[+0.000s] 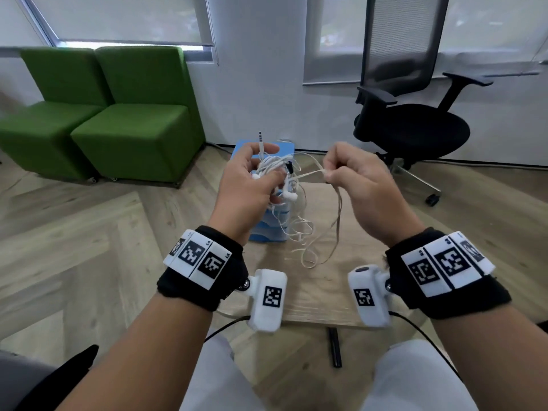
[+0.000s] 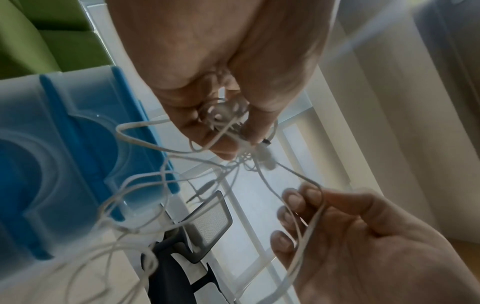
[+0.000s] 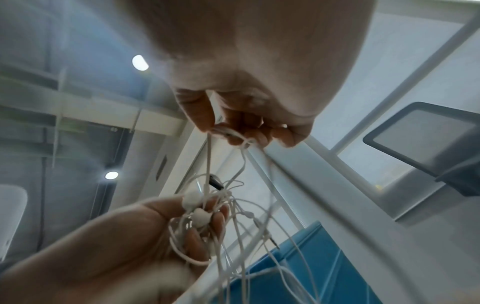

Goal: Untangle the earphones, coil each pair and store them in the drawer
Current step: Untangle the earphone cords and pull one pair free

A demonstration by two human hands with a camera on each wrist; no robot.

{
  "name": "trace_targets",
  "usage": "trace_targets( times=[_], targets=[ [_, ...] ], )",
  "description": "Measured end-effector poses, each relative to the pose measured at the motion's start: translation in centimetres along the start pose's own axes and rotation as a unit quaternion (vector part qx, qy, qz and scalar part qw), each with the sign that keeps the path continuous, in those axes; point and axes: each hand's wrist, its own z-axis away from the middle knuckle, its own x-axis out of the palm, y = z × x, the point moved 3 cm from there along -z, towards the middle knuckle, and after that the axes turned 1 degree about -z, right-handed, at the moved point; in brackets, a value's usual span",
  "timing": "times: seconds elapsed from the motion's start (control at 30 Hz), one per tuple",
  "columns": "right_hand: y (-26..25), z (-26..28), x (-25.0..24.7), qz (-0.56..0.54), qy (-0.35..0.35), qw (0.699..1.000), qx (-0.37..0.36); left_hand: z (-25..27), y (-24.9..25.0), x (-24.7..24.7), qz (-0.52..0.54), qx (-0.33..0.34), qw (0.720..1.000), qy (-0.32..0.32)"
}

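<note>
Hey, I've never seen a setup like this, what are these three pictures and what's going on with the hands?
No machine here: a person wears one camera on the head and one on each wrist. The head view looks down at both hands; the other two look along each hand. The left hand grips a tangled bunch of white earphones. The right hand pinches one cable and holds it out sideways. Loose loops hang onto a small wooden table, where a blue drawer unit stands.

Tangled white earphones, bunched in mid-air with a jack plug pointing to 12 o'clock and loose cable loops hanging toward 5 o'clock, before a blue-and-translucent drawer unit standing upright.
</note>
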Motion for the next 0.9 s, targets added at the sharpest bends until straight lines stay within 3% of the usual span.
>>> trace_targets(
  times=[0.1, 0.23, 0.37, 0.6, 0.77, 0.9],
  targets=[
    [0.3, 0.1, -0.8, -0.054, 0.020, 0.998, 0.007, -0.2, -0.3, -0.4, 0.006, -0.008, 1.000, -0.008],
    [0.5, 0.8, -0.6, -0.060, -0.022, 0.998, 0.029, -0.1, -0.9, -0.5, 0.016, -0.028, 0.999, -0.011],
    [0.9, 0.9, -1.6, -0.166, 0.026, 0.984, 0.061, 0.1, -1.4, -0.6, 0.013, -0.030, 0.999, 0.001],
    [4.2, 0.2, -1.5, 0.012, -0.022, 0.990, 0.136, -0.2, -0.8, -0.5, 0.036, -0.054, 0.998, -0.029],
    [6.5, 0.0, -2.1, -0.037, 0.052, 0.981, 0.184, -0.6, 0.0, -1.2, 0.052, -0.056, 0.997, -0.015],
    [7.8, 0.4, -1.8, -0.006, 0.008, 0.977, 0.215, -0.7, 0.8, -1.5, 0.089, -0.058, 0.994, -0.006]
  ],
)
